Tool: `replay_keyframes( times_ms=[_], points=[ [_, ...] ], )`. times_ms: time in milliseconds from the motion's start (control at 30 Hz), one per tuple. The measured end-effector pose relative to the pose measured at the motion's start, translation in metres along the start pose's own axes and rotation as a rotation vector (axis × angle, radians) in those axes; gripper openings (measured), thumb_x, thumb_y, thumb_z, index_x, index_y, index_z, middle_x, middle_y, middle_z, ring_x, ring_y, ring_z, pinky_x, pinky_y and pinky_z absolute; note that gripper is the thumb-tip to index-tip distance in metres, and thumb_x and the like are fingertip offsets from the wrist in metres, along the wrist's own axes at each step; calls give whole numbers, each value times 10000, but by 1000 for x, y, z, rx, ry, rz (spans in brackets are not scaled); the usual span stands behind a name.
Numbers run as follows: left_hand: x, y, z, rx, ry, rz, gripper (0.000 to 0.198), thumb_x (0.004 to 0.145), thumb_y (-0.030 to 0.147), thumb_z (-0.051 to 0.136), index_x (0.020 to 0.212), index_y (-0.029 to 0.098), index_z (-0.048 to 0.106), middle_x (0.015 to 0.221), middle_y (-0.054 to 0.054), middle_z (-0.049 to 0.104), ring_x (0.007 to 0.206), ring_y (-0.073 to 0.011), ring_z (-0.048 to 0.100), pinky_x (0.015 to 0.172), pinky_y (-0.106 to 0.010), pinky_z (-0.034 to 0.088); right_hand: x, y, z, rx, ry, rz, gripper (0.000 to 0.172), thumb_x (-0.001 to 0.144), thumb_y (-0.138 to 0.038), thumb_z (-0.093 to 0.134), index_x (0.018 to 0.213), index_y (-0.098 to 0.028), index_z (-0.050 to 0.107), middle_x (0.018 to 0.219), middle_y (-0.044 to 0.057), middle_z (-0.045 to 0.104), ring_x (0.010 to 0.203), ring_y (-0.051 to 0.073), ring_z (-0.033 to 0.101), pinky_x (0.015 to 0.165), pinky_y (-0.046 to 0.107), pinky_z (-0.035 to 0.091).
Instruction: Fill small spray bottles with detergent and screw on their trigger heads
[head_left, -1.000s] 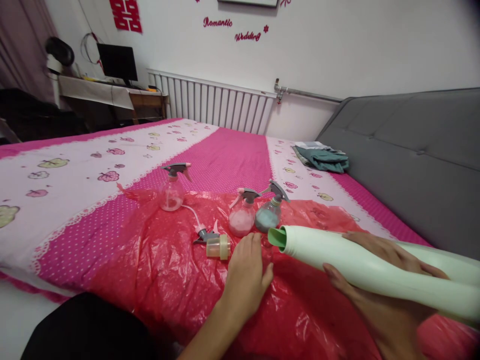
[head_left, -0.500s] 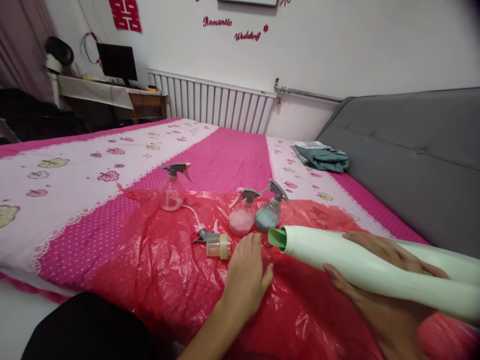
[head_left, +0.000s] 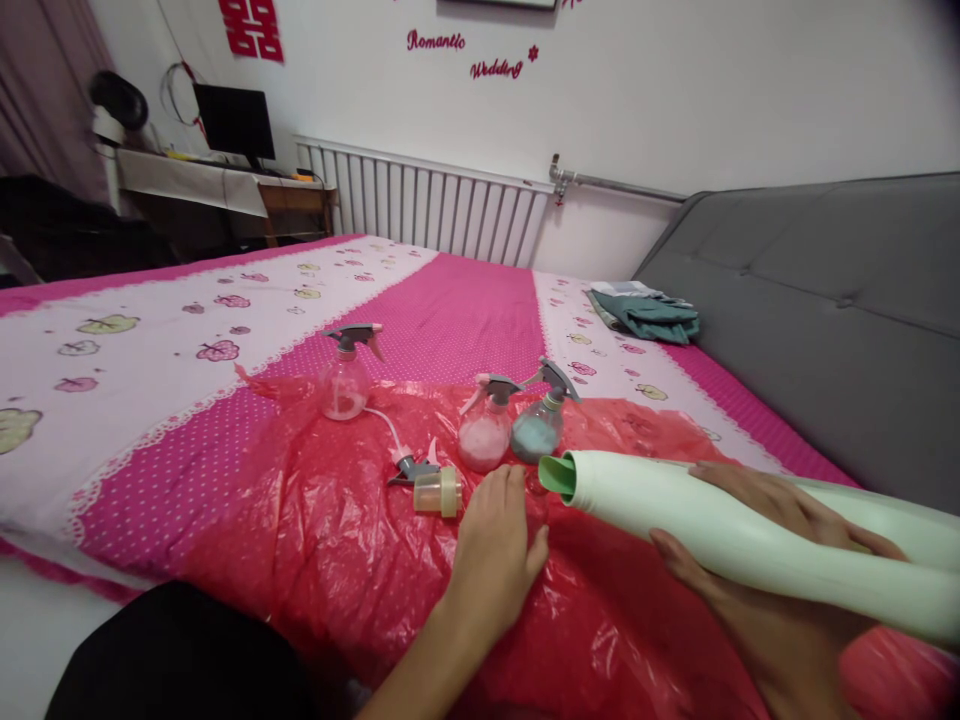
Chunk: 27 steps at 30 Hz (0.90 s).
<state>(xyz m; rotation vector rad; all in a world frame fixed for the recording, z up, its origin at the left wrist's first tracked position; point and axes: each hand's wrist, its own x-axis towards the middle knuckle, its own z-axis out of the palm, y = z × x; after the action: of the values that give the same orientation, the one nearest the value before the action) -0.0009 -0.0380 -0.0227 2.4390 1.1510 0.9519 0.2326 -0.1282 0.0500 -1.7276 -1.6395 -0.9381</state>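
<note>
the right hand (head_left: pixel 787 560) is wrapped around a pale green jug (head_left: pixel 660 500), fingers over the top and thumb on the near side. the left hand (head_left: pixel 499 540) reaches forward with its fingers bent, their tips hidden; something clear shows just beside it, but i cannot tell whether the hand grips it. the jug lies between the right hand's thumb and fingers, its long axis close to level and crosswise. its open mouth, with a green lip (head_left: pixel 556 476) inside, points left, toward the fingers of the left hand, and its body runs back past the right hand.

just left of the left hand's fingers, a small ringed cup (head_left: pixel 431 494) lies on its side, ring end toward the hand. beyond the cup is a loose spray head (head_left: pixel 411 469), its tube running away to the left. just beyond the left hand stand a pink-filled bottle (head_left: pixel 482 443) and a teal-filled bottle (head_left: pixel 536 432), both upright. red plastic sheeting (head_left: pixel 337 560) spreads under both hands.
</note>
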Motion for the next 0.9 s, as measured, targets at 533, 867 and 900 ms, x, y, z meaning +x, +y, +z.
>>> replay_keyframes(
  times_ms=[533, 867, 900],
  points=[
    [1, 2, -1, -22, -6, -8, 616, 929, 177, 615, 1486, 77, 373, 1457, -254, 550, 1372, -412, 549, 1155, -616, 464, -2, 3, 2, -6, -6, -7, 561, 930, -695, 564, 1255, -241, 622, 1181, 64, 671, 1072, 351, 621, 1032, 516, 385],
    [1, 1, 0, -27, 8, -10, 612, 917, 172, 624, 1476, 91, 388, 1442, -235, 564, 1351, -404, 562, 1145, -610, 477, 1, 1, -2, -40, -10, -22, 582, 956, -731, 506, 1247, -240, 620, 1165, 62, 671, 1064, 361, 625, 1026, 543, 366],
    [1, 1, 0, -26, 10, -11, 612, 919, 176, 624, 1478, 95, 389, 1442, -232, 565, 1355, -404, 560, 1148, -609, 475, 1, 1, -2, -33, -11, -19, 577, 956, -726, 514, 1250, -241, 618, 1169, 63, 670, 1070, 362, 624, 1027, 543, 370]
  ],
)
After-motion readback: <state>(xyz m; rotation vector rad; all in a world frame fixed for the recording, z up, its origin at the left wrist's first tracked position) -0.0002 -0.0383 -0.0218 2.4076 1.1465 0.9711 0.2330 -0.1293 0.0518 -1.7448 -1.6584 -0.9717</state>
